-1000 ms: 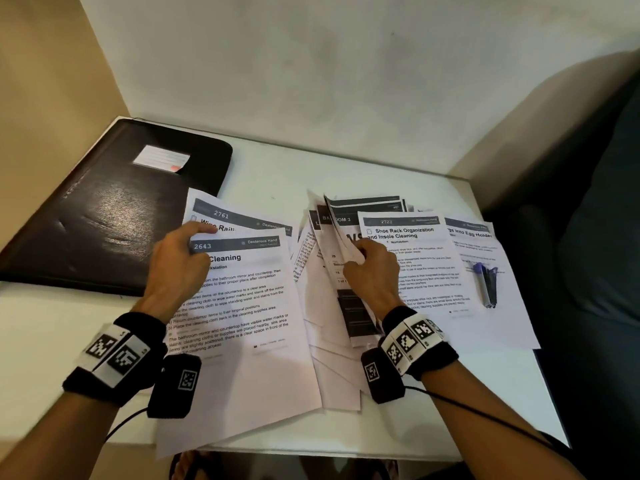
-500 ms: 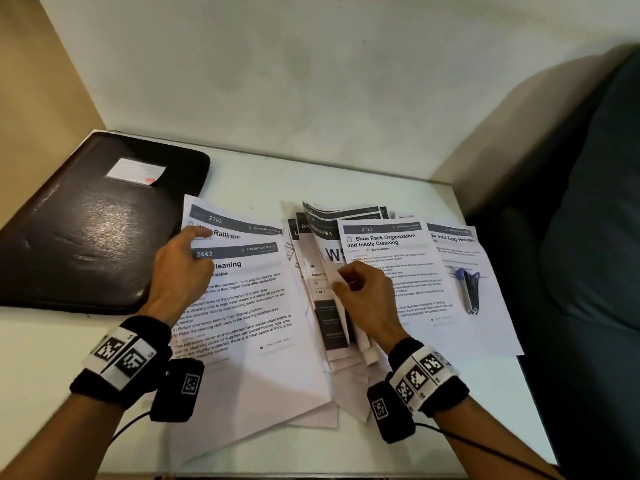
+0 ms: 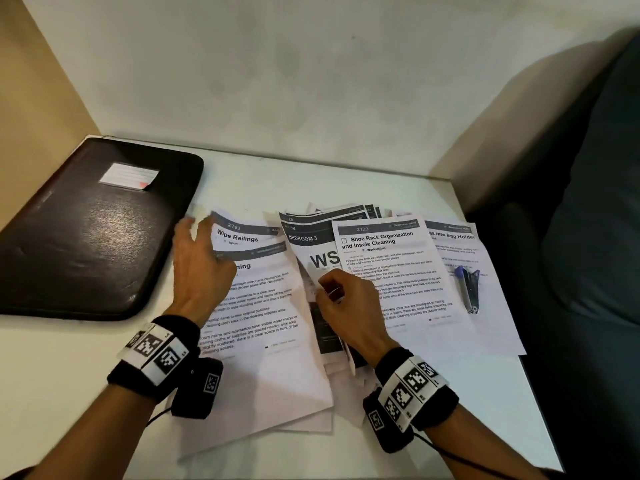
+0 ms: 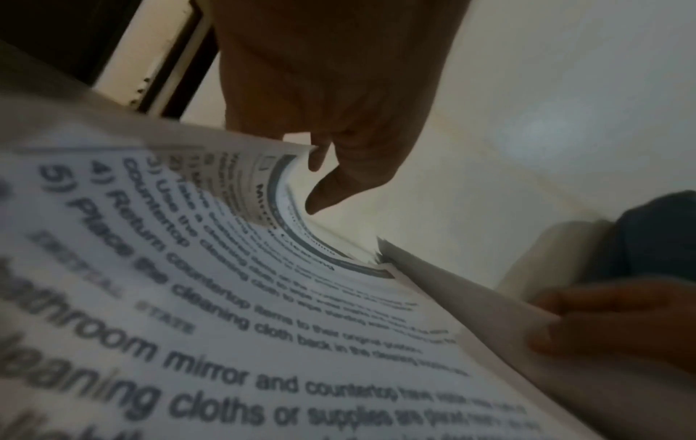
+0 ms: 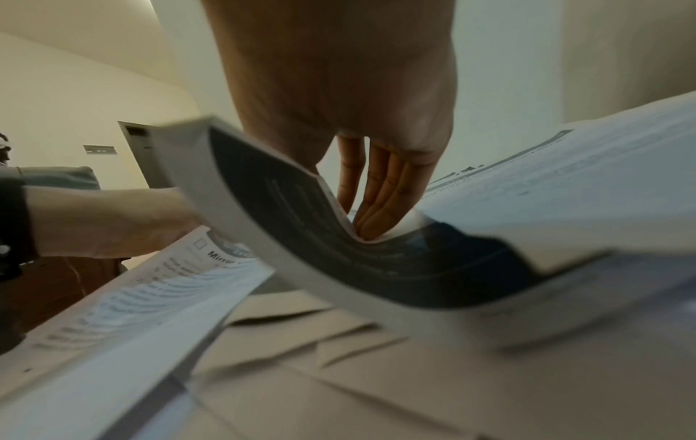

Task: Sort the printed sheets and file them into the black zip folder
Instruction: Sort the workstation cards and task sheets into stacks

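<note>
White table, right hand grip pinching half-hidden "BEDROOM 3" sheet, blurred left hand grip spread.

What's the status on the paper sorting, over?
Left hand open over Wipe Railings sheet. Right hand pinching middle sheets. Black zip folder closed. Stapler sits on the rightmost sheet.

The place looks like a room in a home. A small white table stands in a corner between plain cream walls, and a dark blue-grey sofa is just beside its right edge. A black zip folder, printed sheets and a stapler lie on the table. The right wrist view shows a door in a far wall.
</note>
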